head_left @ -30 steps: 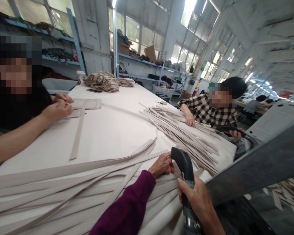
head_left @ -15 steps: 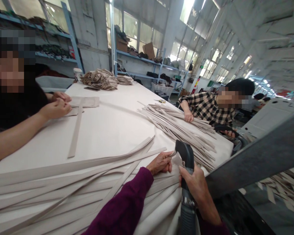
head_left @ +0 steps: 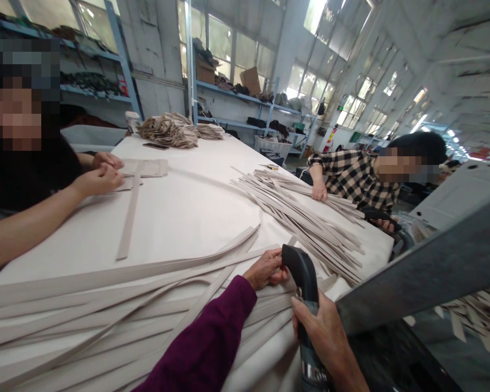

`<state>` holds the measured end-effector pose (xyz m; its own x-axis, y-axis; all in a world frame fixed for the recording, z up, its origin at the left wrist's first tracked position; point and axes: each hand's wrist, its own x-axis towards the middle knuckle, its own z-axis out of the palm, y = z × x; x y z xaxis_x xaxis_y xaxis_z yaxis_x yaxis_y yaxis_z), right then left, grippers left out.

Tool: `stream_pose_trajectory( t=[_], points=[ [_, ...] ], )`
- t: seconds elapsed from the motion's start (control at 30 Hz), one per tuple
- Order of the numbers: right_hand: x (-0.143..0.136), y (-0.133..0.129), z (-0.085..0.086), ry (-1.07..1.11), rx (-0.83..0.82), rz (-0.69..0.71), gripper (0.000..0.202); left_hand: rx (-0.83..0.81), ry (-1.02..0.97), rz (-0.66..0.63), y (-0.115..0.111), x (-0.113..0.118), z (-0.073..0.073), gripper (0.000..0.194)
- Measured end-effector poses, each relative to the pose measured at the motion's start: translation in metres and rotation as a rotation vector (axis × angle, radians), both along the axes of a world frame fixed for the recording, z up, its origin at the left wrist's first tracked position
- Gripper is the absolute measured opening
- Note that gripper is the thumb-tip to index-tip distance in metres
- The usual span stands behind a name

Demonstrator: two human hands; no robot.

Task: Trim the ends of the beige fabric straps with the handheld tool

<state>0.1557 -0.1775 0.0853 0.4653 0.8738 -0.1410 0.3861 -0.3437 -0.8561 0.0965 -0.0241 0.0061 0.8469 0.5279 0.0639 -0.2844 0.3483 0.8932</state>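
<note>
My right hand is wrapped around a black curved vacuum hose handle, its bent mouth turned toward my left hand. My left hand has its fingers pinched together right at that mouth, closed on the end of a beige fabric strip; the nozzle hides most of that end. Many long beige fabric strips lie side by side across the near part of the white-topped table, running under my left forearm.
A co-worker in a checked shirt leans over a pile of strips on the right. Another person's hands hold work at the left. A grey metal beam slants close by my right arm. Folded fabric bundles sit at the far end.
My right hand has brought the nozzle left, so its mouth now meets my left fingertips and covers the strip end seen before. My left hand has shifted slightly left.
</note>
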Motion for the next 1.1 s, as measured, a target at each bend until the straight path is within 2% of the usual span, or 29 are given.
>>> stream_pose_trajectory(
  t=[0.17, 0.33, 0.47, 0.57, 0.67, 0.8, 0.9, 1.1],
  points=[
    [0.002, 0.014, 0.002, -0.007, 0.075, -0.015, 0.016, 0.118, 0.012, 0.076, 0.000, 0.001, -0.003, 0.051],
    [-0.003, 0.009, 0.003, -0.008, 0.018, 0.024, 0.016, 0.099, 0.037, 0.124, 0.001, 0.004, -0.002, 0.051],
    [0.006, 0.019, 0.004, -0.037, 0.062, -0.031, 0.018, 0.121, 0.058, 0.072, -0.001, 0.002, -0.001, 0.052],
    [0.015, 0.024, 0.005, -0.069, 0.083, -0.084, 0.018, 0.078, 0.007, 0.026, 0.000, 0.000, -0.001, 0.051],
    [0.013, 0.015, 0.003, -0.036, 0.043, -0.062, 0.019, 0.009, -0.024, 0.012, 0.002, 0.000, 0.001, 0.052],
    [0.002, 0.003, 0.002, 0.019, 0.014, -0.006, 0.018, 0.004, -0.017, 0.030, 0.001, -0.001, 0.005, 0.048],
    [0.004, 0.011, 0.005, 0.004, 0.063, -0.015, 0.018, 0.020, -0.011, -0.002, 0.000, -0.003, 0.005, 0.048],
    [0.026, 0.031, 0.007, -0.016, 0.099, -0.098, 0.017, -0.001, 0.013, -0.059, -0.001, -0.005, 0.004, 0.041]
  ],
)
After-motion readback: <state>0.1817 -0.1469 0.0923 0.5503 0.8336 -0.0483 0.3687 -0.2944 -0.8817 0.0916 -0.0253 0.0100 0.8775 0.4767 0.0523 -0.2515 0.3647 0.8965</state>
